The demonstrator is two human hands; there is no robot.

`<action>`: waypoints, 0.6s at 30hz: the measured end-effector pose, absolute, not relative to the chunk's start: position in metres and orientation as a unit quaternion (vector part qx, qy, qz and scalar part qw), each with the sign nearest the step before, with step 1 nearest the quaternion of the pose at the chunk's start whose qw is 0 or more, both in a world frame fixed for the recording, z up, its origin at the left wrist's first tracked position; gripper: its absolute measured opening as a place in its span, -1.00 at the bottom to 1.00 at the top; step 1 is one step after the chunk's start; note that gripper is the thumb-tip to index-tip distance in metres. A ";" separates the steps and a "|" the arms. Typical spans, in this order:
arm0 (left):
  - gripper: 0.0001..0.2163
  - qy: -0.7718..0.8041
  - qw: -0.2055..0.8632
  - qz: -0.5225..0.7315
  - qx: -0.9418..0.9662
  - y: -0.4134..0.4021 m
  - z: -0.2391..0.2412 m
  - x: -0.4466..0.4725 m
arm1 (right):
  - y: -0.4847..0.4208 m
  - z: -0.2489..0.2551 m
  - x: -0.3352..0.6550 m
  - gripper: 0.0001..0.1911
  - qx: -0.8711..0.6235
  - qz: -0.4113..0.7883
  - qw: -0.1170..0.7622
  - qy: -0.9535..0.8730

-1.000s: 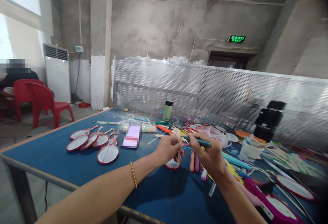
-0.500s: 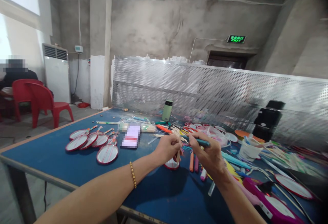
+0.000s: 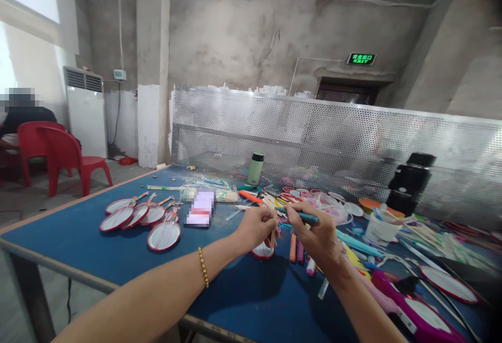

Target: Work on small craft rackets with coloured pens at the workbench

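Observation:
My left hand is closed in a pinch around a flat wooden stick that stands nearly upright. Just below it is a small white disc with a red rim, partly covered by my fingers. In my right hand, closed, lies a teal pen-shaped tool, its tip pointing left toward the stick. Whether the tip touches the stick I cannot tell. Orange and purple clay-like sticks lie under my right hand.
Several red-rimmed discs with handles lie at the left of the blue table, near a phone. Behind are a green tumbler and a perforated metal screen. A white cup and a magenta device stand right.
My right hand and the teal tool have shifted very slightly to the left. My left hand stays in place on the stick.

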State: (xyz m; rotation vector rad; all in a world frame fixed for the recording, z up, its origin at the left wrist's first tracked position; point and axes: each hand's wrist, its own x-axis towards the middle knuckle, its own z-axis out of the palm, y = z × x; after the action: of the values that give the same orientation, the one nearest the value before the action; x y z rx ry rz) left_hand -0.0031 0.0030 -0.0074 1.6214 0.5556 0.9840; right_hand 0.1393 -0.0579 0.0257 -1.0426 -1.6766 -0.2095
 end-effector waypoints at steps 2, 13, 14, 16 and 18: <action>-0.86 0.234 0.552 0.416 0.684 0.003 -0.007 -0.003 | -0.057 0.025 0.139 -0.76 -0.440 -0.087 0.546 -0.708; -0.85 0.232 0.560 0.414 0.679 0.003 -0.008 -0.004 | -0.059 0.027 0.138 -0.75 -0.444 -0.095 0.545 -0.705; -0.85 0.232 0.560 0.415 0.679 0.003 -0.008 -0.004 | -0.059 0.027 0.138 -0.75 -0.444 -0.095 0.543 -0.706; -0.84 0.230 0.560 0.415 0.679 0.002 -0.008 -0.004 | -0.059 0.027 0.139 -0.74 -0.442 -0.096 0.543 -0.707; -0.84 0.228 0.560 0.415 0.680 0.002 -0.007 -0.004 | -0.059 0.027 0.139 -0.75 -0.440 -0.097 0.547 -0.706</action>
State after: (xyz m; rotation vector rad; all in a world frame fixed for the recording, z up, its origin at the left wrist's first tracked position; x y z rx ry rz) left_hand -0.0042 0.0021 -0.0074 1.6025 0.5381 0.9776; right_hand 0.1387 -0.0588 0.0271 -1.0426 -1.6735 -0.2299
